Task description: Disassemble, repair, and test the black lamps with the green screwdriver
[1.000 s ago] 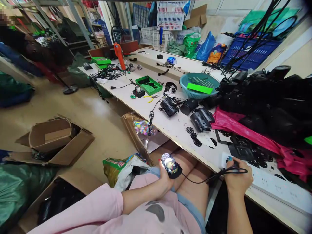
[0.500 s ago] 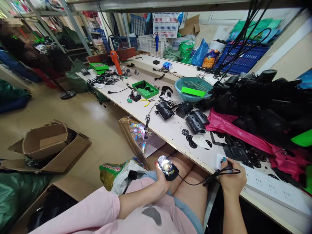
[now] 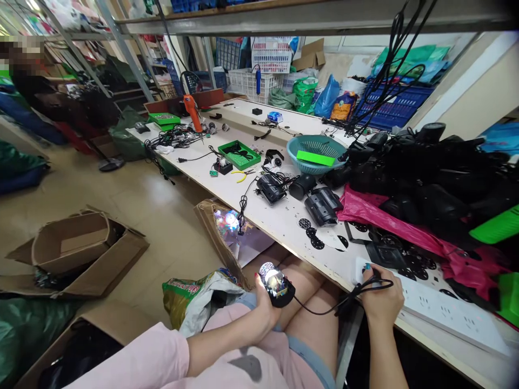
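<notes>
1. Lamp unit (image 3: 276, 284), small, black and domed, glows with coloured light in your left hand (image 3: 265, 302), which grips it from below over your lap, dome turned up and away from you toward the table edge.
2. Its black cord (image 3: 324, 310) runs rightward across your knees to your right hand (image 3: 381, 300), which is clenched on the plug end and pressed against the white power strip (image 3: 438, 316) at the near edge of the worktable (image 3: 284, 216). The cord's line, left to right, follows the table edge; your left hand is the one on the lamp, your right is the one at the strip.
3. Coloured spots fall on the open cardboard box (image 3: 227, 232) leaning on the floor just beyond your knees.
4. On the table past your right hand lie black discs (image 3: 310, 232), two black housings (image 3: 322, 205), a pink bag (image 3: 397, 224) and a teal basket (image 3: 316, 154).
5. Open room lies to your left over the floor, short of a flattened carton (image 3: 81, 254); to the right the table's edge hems the cord in closely.
</notes>
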Demonstrator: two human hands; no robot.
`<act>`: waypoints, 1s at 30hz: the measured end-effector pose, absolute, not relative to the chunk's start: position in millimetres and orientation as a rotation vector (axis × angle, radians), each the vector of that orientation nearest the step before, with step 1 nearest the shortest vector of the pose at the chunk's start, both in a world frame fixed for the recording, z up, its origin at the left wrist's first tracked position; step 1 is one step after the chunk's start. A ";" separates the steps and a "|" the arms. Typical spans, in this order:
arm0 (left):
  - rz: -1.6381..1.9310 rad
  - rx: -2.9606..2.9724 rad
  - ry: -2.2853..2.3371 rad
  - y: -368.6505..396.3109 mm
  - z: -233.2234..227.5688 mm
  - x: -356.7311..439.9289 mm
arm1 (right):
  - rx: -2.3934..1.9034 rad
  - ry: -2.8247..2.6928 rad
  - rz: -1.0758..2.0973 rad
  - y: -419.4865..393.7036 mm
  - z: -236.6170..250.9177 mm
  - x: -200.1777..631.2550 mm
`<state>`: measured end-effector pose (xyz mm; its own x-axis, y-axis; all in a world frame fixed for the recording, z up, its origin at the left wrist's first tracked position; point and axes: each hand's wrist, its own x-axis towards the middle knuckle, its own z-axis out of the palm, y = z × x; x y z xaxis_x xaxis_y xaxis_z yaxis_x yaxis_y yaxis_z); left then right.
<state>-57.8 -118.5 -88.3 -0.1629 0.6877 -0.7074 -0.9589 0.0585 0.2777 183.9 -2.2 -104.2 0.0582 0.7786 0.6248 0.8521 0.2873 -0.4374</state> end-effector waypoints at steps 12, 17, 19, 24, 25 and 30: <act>1.407 -0.458 0.958 -119.4 -35.6 -77.1 | -1.398 -1.657 0.355 -1.5 -99.6 196.4; 1.387 -0.418 0.984 -118.9 -32.9 -87.7 | -1.392 -1.626 0.523 4.4 -95.2 203.1; 1.386 -0.387 0.982 -119.6 -31.2 -89.1 | -1.411 -1.613 0.561 5.4 -95.4 203.8; 1.385 -0.332 0.967 -119.0 -25.6 -88.4 | -1.453 -1.561 0.594 -0.8 -97.4 201.6; 1.379 -0.317 0.965 -118.3 -24.3 -88.4 | -1.461 -1.553 0.590 -3.0 -96.7 200.8; 1.333 -0.217 0.895 -112.9 -19.8 -92.3 | -1.532 -1.576 0.550 -7.8 -82.2 198.6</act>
